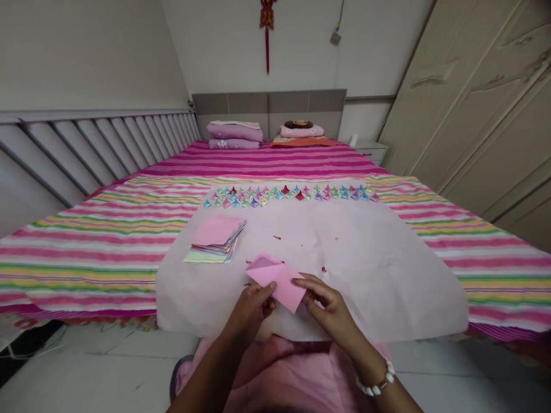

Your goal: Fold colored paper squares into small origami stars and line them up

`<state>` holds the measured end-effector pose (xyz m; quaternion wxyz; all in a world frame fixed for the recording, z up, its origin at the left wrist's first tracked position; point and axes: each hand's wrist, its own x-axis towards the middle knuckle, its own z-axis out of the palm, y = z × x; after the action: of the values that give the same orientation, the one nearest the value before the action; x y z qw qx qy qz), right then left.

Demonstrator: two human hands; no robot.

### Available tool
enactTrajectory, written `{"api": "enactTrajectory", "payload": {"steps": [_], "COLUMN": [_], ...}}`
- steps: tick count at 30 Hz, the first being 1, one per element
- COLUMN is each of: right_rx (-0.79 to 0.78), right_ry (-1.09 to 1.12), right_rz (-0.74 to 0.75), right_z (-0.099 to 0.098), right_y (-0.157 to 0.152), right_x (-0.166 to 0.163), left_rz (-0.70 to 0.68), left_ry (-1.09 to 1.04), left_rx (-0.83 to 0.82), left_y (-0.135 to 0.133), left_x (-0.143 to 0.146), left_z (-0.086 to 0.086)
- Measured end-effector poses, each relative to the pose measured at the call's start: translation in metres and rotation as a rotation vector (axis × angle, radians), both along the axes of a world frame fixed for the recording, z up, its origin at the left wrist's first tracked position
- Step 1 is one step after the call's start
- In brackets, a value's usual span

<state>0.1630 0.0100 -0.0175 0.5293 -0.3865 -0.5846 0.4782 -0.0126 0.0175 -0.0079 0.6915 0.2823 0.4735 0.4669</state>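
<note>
Both of my hands hold one pink square of paper (278, 280) above the near edge of a large white sheet (365, 269) spread on the bed. My left hand (252, 307) pinches the paper's lower left edge. My right hand (325, 304), with a bead bracelet on its wrist, pinches the right corner. One corner of the paper is folded over at the top left. A stack of coloured paper squares (215, 238), pink on top, lies to the left of my hands.
A row of several small folded paper pieces (290, 194) runs along the white sheet's far edge. The bed has a striped cover (107, 241), pillows (235, 135) at the headboard, a slatted rail on the left and a wardrobe (486, 109) on the right.
</note>
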Motion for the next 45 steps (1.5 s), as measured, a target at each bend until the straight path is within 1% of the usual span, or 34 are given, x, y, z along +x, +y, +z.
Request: {"api": "enactTrajectory", "payload": {"steps": [3, 6, 9, 11, 14, 18, 20, 23, 25, 28, 32, 36, 38, 41, 45], "right_rx": [0.069, 0.077, 0.051, 0.012, -0.065, -0.17, -0.212, -0.248, -0.256, -0.284, -0.37, -0.418, -0.442, -0.472, -0.501], "right_ry": [-0.081, -0.121, -0.126, -0.076, 0.05, 0.103, 0.114, 0.181, 0.24, 0.286, 0.326, 0.391, 0.425, 0.46, 0.502], "right_rz": [-0.026, -0.02, -0.037, -0.051, -0.059, -0.066, -0.06, -0.031, -0.037, -0.056, -0.049, -0.068, -0.059, -0.057, -0.055], "right_z": [0.003, 0.001, -0.002, -0.003, -0.003, -0.003, -0.004, -0.008, -0.009, -0.009, -0.005, -0.004, -0.004, -0.005, -0.005], "right_y": [0.002, 0.003, 0.004, 0.005, 0.006, 0.004, 0.004, 0.003, 0.004, 0.006, 0.006, 0.005, 0.004, 0.003, 0.003], "right_x": [-0.001, 0.0, 0.001, 0.0, -0.003, -0.007, -0.01, -0.014, -0.016, -0.017, -0.017, -0.018, -0.018, -0.018, -0.018], "left_rz": [-0.045, -0.064, -0.081, -0.093, -0.125, -0.158, -0.131, -0.06, -0.046, -0.079, -0.141, -0.167, -0.158, -0.084, -0.011], "left_ry": [0.007, 0.065, 0.171, 0.218, 0.206, 0.189, 0.207, 0.223, 0.216, 0.23, 0.266, 0.199, 0.139, 0.076, 0.081], "left_rx": [0.022, 0.061, 0.08, 0.081, 0.102, 0.195, 0.216, 0.178, 0.162, 0.193, 0.246, 0.295, 0.31, 0.352, 0.446], "left_y": [-0.001, -0.001, -0.002, -0.003, -0.004, -0.003, -0.001, 0.0, 0.001, -0.001, -0.004, -0.007, -0.007, -0.005, -0.003], "left_x": [0.0, -0.002, -0.003, -0.003, -0.001, 0.001, 0.001, 0.002, 0.002, 0.002, 0.004, 0.007, 0.009, 0.011, 0.01], "left_z": [-0.001, -0.003, -0.002, 0.0, 0.003, 0.003, 0.001, -0.003, -0.006, -0.006, -0.004, -0.004, -0.006, -0.009, -0.012]}}
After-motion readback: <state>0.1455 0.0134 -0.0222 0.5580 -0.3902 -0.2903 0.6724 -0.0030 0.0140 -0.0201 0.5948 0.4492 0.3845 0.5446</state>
